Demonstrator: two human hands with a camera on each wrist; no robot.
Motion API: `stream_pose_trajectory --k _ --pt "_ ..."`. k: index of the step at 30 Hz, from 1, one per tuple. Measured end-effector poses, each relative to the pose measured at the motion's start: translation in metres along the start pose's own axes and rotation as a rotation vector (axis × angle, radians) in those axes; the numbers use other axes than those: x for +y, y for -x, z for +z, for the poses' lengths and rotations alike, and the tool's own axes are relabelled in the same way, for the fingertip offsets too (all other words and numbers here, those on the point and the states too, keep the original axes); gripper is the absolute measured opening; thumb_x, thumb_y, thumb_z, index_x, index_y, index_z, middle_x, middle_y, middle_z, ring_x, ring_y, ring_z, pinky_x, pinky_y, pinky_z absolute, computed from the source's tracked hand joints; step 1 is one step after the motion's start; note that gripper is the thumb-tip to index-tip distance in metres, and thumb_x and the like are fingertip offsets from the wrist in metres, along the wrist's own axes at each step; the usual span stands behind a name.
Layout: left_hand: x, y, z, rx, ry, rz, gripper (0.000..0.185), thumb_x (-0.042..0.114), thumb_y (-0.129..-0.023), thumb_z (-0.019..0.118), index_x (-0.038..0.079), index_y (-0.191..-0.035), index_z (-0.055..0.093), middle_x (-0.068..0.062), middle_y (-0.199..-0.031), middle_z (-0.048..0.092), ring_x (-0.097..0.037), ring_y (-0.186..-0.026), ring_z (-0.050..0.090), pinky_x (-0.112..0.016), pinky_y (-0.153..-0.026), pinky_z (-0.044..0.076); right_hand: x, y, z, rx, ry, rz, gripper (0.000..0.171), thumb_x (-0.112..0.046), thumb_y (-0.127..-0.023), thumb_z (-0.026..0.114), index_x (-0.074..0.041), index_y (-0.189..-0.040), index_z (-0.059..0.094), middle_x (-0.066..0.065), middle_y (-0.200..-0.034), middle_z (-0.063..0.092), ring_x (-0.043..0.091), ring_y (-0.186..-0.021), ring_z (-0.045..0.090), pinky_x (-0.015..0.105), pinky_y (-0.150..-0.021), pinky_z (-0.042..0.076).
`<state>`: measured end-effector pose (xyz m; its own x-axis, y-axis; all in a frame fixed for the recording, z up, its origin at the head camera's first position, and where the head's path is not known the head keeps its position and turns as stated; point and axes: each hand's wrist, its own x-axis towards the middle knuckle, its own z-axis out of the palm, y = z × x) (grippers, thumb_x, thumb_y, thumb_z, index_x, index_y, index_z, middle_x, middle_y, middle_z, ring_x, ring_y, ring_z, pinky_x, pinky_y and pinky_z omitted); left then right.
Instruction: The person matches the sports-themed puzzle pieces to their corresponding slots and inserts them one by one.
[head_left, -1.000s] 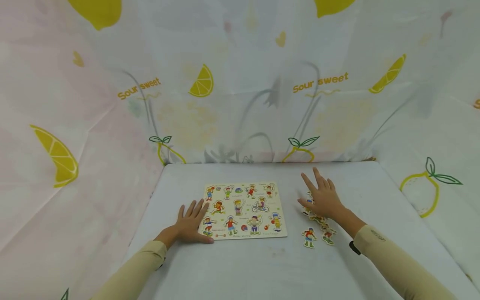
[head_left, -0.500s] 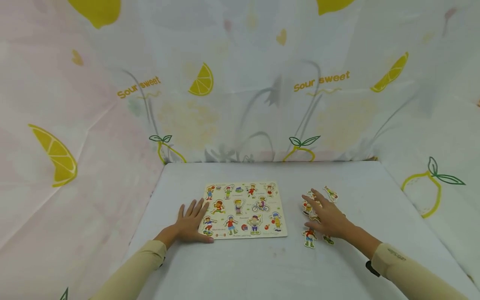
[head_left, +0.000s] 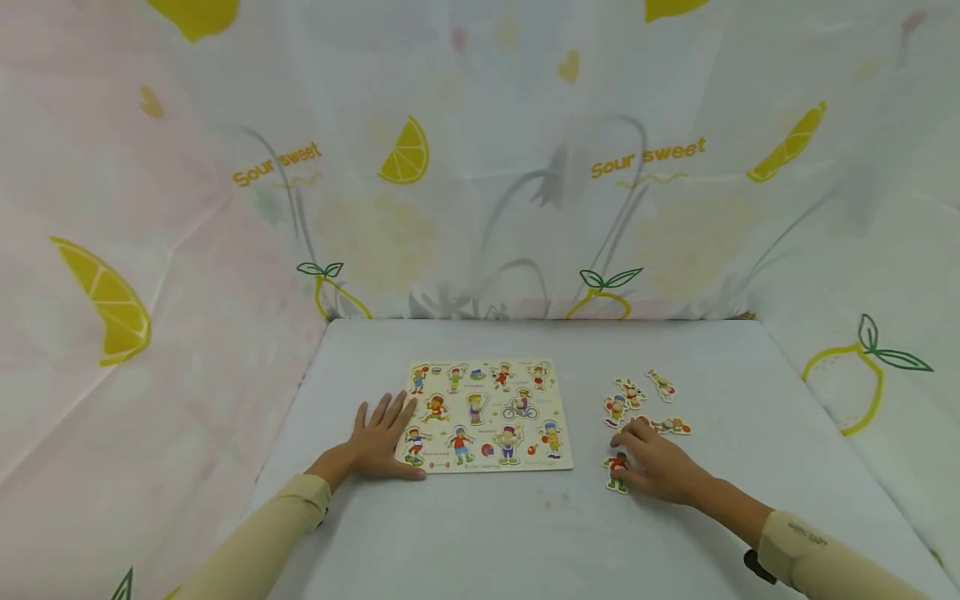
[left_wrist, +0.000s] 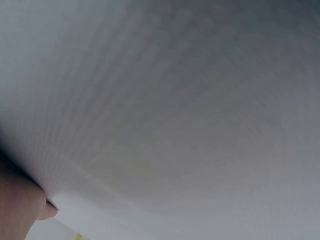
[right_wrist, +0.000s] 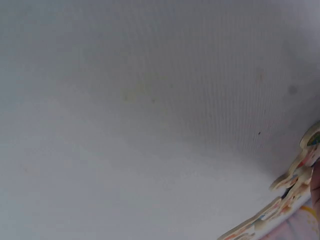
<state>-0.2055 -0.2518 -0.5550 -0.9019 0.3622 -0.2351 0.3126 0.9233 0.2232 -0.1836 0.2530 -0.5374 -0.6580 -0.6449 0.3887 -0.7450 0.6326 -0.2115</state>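
While the left hand (head_left: 382, 442) lies flat with straight fingers on the puzzle board's (head_left: 487, 417) 8 o'clock corner, the right hand (head_left: 656, 465) rests on the desk (head_left: 525, 533), fingers loosely bent, touching a red figure piece (head_left: 617, 472) at its 9 o'clock. More loose pieces (head_left: 637, 400) lie at 12 o'clock of that hand.

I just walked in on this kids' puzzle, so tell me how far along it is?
Barely begun, it seems. The puzzle board lies flat on the table with the left hand resting on its near left corner; whether any slot is filled is too small to tell. In hand: the right hand touches a loose figure piece. Left: four more loose pieces lie beside the board.
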Motion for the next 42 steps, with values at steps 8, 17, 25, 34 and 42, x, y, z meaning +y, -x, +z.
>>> stream_pose_trajectory --k 8,17,25,34,42 --pt "0.003 0.002 -0.003 -0.016 -0.018 -0.012 0.133 0.087 -0.066 0.061 0.011 -0.16 0.006 -0.016 -0.167 -0.003 -0.043 -0.152 -0.004 -0.071 -0.114 -0.005 -0.006 0.009 0.008 -0.046 -0.211 0.085 0.02 -0.015 -0.079 0.083 -0.012 -0.09 0.066 -0.007 -0.089 0.056 -0.004 -0.075 0.045 0.016 -0.06 0.043" --pt "0.0 -0.002 0.002 -0.016 -0.011 0.0 0.136 0.093 -0.063 0.055 0.013 -0.16 0.002 -0.014 -0.167 -0.007 -0.041 -0.153 -0.009 -0.07 -0.114 -0.01 -0.005 0.004 0.0 -0.17 -0.359 0.182 0.011 -0.003 -0.083 0.076 -0.008 -0.09 0.068 -0.003 -0.084 0.064 -0.005 -0.077 0.055 0.02 -0.063 0.05" --pt "0.006 -0.001 -0.003 -0.027 -0.008 -0.002 0.134 0.089 -0.065 0.059 0.012 -0.16 0.005 -0.015 -0.167 -0.005 -0.043 -0.152 -0.006 -0.07 -0.114 -0.007 -0.011 -0.016 -0.011 -0.211 -0.274 0.212 0.009 -0.007 -0.087 0.073 -0.01 -0.092 0.066 -0.007 -0.086 0.061 -0.001 -0.077 0.053 0.022 -0.065 0.049" --pt "0.006 0.003 -0.009 -0.027 -0.036 -0.012 0.131 0.087 -0.068 0.06 0.011 -0.16 0.006 -0.016 -0.167 -0.003 -0.043 -0.152 -0.005 -0.071 -0.114 -0.003 -0.015 -0.071 -0.031 -0.11 -0.207 0.204 0.011 -0.006 -0.086 0.074 -0.007 -0.096 0.069 -0.004 -0.085 0.062 0.003 -0.075 0.054 0.023 -0.064 0.049" --pt "0.004 0.004 -0.009 -0.033 -0.049 -0.016 0.131 0.088 -0.068 0.058 0.012 -0.16 0.004 -0.015 -0.167 -0.005 -0.042 -0.153 -0.006 -0.07 -0.115 -0.003 -0.017 -0.093 -0.034 -0.096 -0.22 0.215 0.01 -0.003 -0.087 0.072 -0.007 -0.095 0.069 -0.002 -0.087 0.064 0.006 -0.077 0.057 0.023 -0.066 0.051"
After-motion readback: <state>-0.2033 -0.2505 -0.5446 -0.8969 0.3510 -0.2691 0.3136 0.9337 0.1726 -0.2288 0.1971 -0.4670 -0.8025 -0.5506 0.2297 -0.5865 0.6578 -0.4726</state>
